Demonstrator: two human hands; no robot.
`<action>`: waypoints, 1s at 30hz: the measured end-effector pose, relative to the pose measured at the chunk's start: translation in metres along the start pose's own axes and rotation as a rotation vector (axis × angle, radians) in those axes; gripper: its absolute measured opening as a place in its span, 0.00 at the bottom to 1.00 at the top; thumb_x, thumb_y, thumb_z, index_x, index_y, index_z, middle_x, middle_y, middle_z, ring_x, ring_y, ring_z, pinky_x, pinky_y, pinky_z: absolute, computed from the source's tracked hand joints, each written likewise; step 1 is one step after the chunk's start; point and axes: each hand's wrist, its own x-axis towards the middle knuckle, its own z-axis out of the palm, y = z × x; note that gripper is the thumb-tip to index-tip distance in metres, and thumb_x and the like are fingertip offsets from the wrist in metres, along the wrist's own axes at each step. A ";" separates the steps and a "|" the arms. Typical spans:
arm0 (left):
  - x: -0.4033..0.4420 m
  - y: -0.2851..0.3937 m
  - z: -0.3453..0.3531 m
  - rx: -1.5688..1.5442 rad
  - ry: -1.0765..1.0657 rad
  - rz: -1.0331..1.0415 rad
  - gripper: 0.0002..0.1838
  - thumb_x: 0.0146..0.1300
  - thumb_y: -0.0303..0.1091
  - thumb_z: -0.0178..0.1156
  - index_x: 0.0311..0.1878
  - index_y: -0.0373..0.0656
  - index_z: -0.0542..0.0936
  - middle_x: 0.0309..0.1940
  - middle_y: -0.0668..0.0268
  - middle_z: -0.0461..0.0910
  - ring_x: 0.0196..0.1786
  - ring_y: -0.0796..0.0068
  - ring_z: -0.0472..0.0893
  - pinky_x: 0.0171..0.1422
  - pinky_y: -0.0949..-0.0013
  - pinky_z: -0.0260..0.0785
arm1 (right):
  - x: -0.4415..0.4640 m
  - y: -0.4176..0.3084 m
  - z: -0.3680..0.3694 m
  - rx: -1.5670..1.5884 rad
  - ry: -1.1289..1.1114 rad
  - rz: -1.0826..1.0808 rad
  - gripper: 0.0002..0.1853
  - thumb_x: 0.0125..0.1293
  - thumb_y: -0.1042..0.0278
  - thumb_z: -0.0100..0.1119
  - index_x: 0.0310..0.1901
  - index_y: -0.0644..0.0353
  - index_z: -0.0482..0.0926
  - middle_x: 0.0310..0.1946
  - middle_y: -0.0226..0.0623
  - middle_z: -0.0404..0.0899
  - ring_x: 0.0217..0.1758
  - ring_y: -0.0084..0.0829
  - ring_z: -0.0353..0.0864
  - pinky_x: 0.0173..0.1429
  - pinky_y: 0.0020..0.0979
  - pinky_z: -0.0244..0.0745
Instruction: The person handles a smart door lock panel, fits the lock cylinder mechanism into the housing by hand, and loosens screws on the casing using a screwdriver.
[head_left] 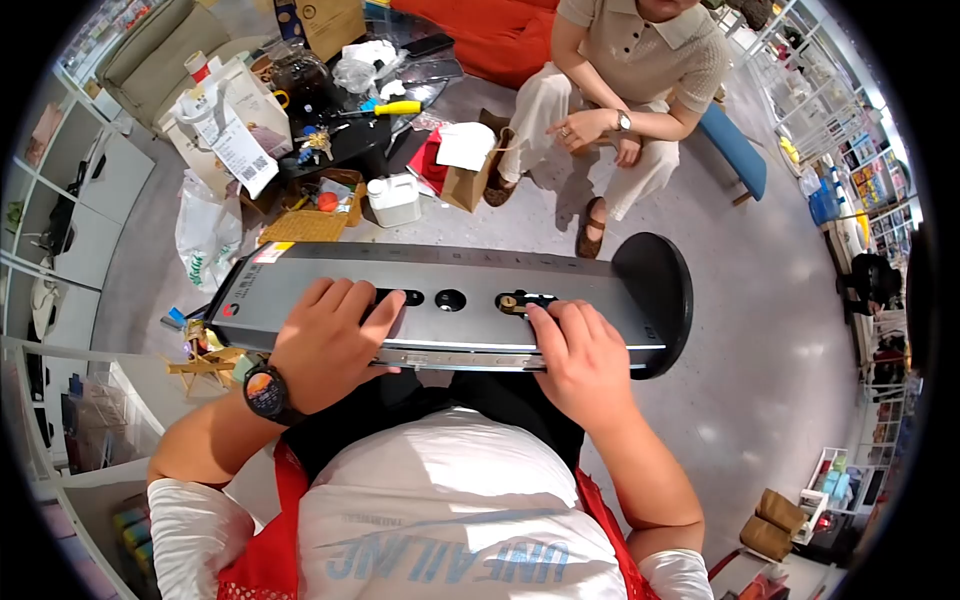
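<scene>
White shirt (pixel 430 480), left hand (pixel 330 340), right hand (pixel 585 360), both touching silver unit (pixel 465 325).

Upper left: plastic jug (pixel 394 200) on floor (pixel 740 330), just right of wicker basket (pixel 345 203) — upper right: bench (pixel 733 152), right of seated person (pixel 620 100).

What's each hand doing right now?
Left hand: holding the grey metal unit.
Right hand: holding the same unit, fingertips by a brass-coloured piece.
</scene>
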 end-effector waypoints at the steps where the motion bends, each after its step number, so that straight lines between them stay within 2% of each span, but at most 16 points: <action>1: 0.000 0.002 -0.001 -0.015 -0.011 0.001 0.41 0.39 0.47 0.78 0.59 0.41 0.76 0.42 0.62 0.75 0.47 0.58 0.76 0.58 0.59 0.67 | -0.003 -0.001 0.003 -0.009 0.015 -0.002 0.25 0.48 0.73 0.62 0.53 0.63 0.79 0.42 0.38 0.77 0.47 0.40 0.80 0.51 0.37 0.79; 3: -0.001 0.003 -0.002 -0.042 -0.037 0.000 0.42 0.38 0.48 0.79 0.59 0.41 0.76 0.42 0.61 0.75 0.47 0.57 0.76 0.58 0.59 0.67 | -0.011 -0.003 0.012 0.008 0.030 0.023 0.25 0.49 0.72 0.63 0.53 0.62 0.79 0.42 0.37 0.77 0.47 0.39 0.79 0.54 0.39 0.77; 7: -0.006 0.000 0.008 -0.115 0.004 0.070 0.44 0.44 0.53 0.75 0.61 0.36 0.73 0.39 0.62 0.74 0.43 0.62 0.76 0.56 0.59 0.66 | -0.022 -0.009 0.015 0.012 -0.003 0.058 0.28 0.47 0.70 0.67 0.54 0.60 0.79 0.43 0.36 0.76 0.49 0.38 0.77 0.62 0.44 0.70; 8: -0.008 -0.001 0.013 -0.117 -0.004 0.083 0.46 0.45 0.53 0.76 0.64 0.37 0.70 0.39 0.61 0.76 0.43 0.59 0.77 0.57 0.58 0.66 | -0.029 -0.013 0.018 0.084 -0.033 0.104 0.31 0.45 0.66 0.72 0.56 0.58 0.78 0.44 0.35 0.75 0.51 0.38 0.76 0.66 0.48 0.64; 11: -0.013 0.001 0.024 -0.118 -0.026 0.107 0.45 0.45 0.52 0.76 0.64 0.38 0.71 0.39 0.62 0.77 0.43 0.60 0.78 0.57 0.58 0.66 | -0.043 -0.017 0.030 0.152 -0.010 0.129 0.36 0.37 0.64 0.78 0.55 0.57 0.78 0.42 0.36 0.75 0.50 0.38 0.76 0.65 0.50 0.64; 12: -0.012 0.003 0.024 -0.112 -0.049 0.110 0.46 0.45 0.51 0.76 0.65 0.39 0.70 0.39 0.63 0.78 0.42 0.61 0.78 0.56 0.58 0.66 | -0.046 -0.018 0.030 0.175 -0.026 0.137 0.36 0.39 0.61 0.80 0.54 0.56 0.78 0.43 0.35 0.75 0.51 0.37 0.76 0.68 0.52 0.60; 15: -0.013 0.006 0.028 -0.065 -0.053 0.138 0.45 0.44 0.50 0.76 0.65 0.40 0.71 0.37 0.65 0.78 0.40 0.62 0.78 0.55 0.59 0.65 | -0.054 -0.015 0.026 0.171 -0.028 0.138 0.35 0.41 0.59 0.80 0.54 0.54 0.78 0.45 0.33 0.76 0.52 0.37 0.76 0.71 0.53 0.55; 16: -0.013 0.005 0.029 -0.072 -0.055 0.143 0.45 0.43 0.50 0.76 0.64 0.40 0.72 0.36 0.66 0.78 0.39 0.63 0.78 0.55 0.59 0.65 | -0.059 -0.014 0.029 0.153 -0.015 0.148 0.32 0.43 0.55 0.80 0.53 0.52 0.79 0.47 0.32 0.77 0.54 0.37 0.76 0.73 0.53 0.52; 19: -0.011 0.002 0.033 -0.089 -0.040 0.174 0.44 0.41 0.50 0.77 0.62 0.41 0.74 0.33 0.67 0.78 0.37 0.63 0.77 0.54 0.59 0.65 | -0.063 -0.014 0.022 0.137 -0.036 0.206 0.28 0.52 0.53 0.74 0.53 0.54 0.79 0.48 0.32 0.77 0.58 0.36 0.74 0.73 0.53 0.50; 20: -0.011 0.001 0.036 -0.094 -0.024 0.186 0.43 0.40 0.50 0.77 0.62 0.42 0.75 0.33 0.67 0.78 0.37 0.63 0.77 0.54 0.59 0.65 | -0.065 -0.013 0.024 0.131 -0.027 0.220 0.27 0.53 0.49 0.73 0.51 0.53 0.80 0.49 0.32 0.76 0.59 0.36 0.73 0.73 0.53 0.49; 24: -0.009 0.003 0.038 -0.105 0.008 0.225 0.44 0.38 0.48 0.78 0.62 0.42 0.75 0.32 0.67 0.77 0.36 0.64 0.77 0.52 0.59 0.65 | -0.067 -0.012 0.026 0.155 -0.029 0.256 0.26 0.51 0.49 0.73 0.49 0.52 0.80 0.49 0.32 0.76 0.60 0.36 0.72 0.71 0.52 0.50; 27: -0.004 0.003 0.036 -0.116 -0.038 0.221 0.41 0.43 0.48 0.76 0.63 0.45 0.76 0.32 0.69 0.76 0.35 0.66 0.75 0.51 0.62 0.65 | -0.067 -0.013 0.028 0.166 -0.015 0.276 0.26 0.50 0.50 0.73 0.48 0.52 0.80 0.48 0.32 0.76 0.59 0.36 0.72 0.70 0.52 0.51; 30: 0.000 0.004 0.033 -0.106 -0.091 0.227 0.41 0.42 0.46 0.76 0.64 0.44 0.76 0.31 0.69 0.76 0.35 0.67 0.75 0.50 0.63 0.65 | -0.065 -0.012 0.029 0.192 -0.022 0.283 0.25 0.49 0.51 0.72 0.48 0.52 0.80 0.48 0.32 0.76 0.58 0.37 0.72 0.70 0.52 0.51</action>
